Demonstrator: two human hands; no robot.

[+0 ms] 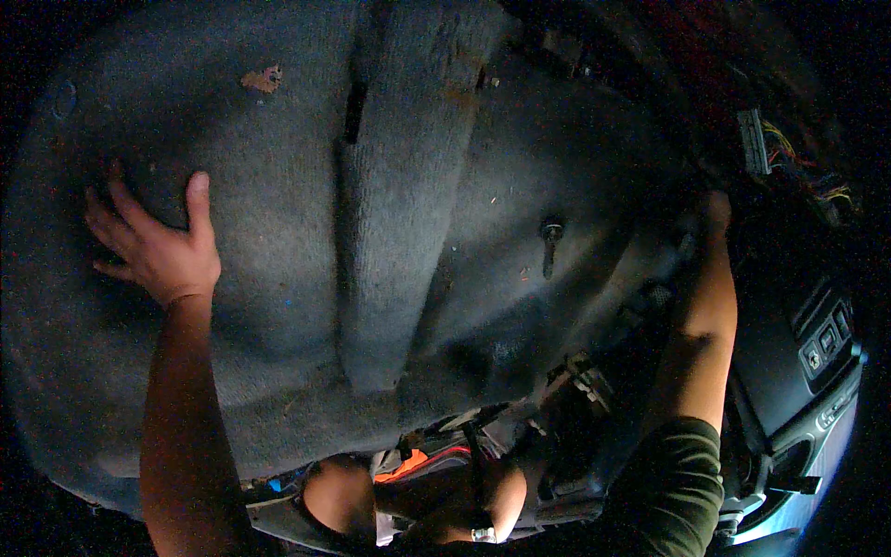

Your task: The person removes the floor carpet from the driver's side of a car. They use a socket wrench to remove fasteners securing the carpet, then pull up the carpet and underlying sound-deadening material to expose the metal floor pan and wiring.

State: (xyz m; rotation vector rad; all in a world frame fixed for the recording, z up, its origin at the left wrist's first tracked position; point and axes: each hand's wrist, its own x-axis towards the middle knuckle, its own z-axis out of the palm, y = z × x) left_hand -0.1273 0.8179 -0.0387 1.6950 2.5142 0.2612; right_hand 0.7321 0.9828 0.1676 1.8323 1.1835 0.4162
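A large dark grey felt-like carpet (pixel 278 232), apparently a vehicle's floor lining, fills most of the view. My left hand (pixel 162 243) lies against its left part, fingers spread and thumb out, holding nothing. A raised band (pixel 399 213) of the same material runs down its middle. On the right, my right arm stretches toward the carpet's far right edge. My right hand (pixel 716 215) is there in deep shadow, its fingers hidden, so I cannot see whether it grips the edge. A dark bolt-like piece (pixel 552 237) sticks out of the carpet between my arms.
A pale connector (pixel 755 143) with loose coloured wires (pixel 798 162) hangs at upper right. A black door panel (pixel 807 362) with switches stands beside my right arm. A torn brownish patch (pixel 263 79) marks the carpet. Below are my bare knees (pixel 342 497) and an orange item (pixel 404 463).
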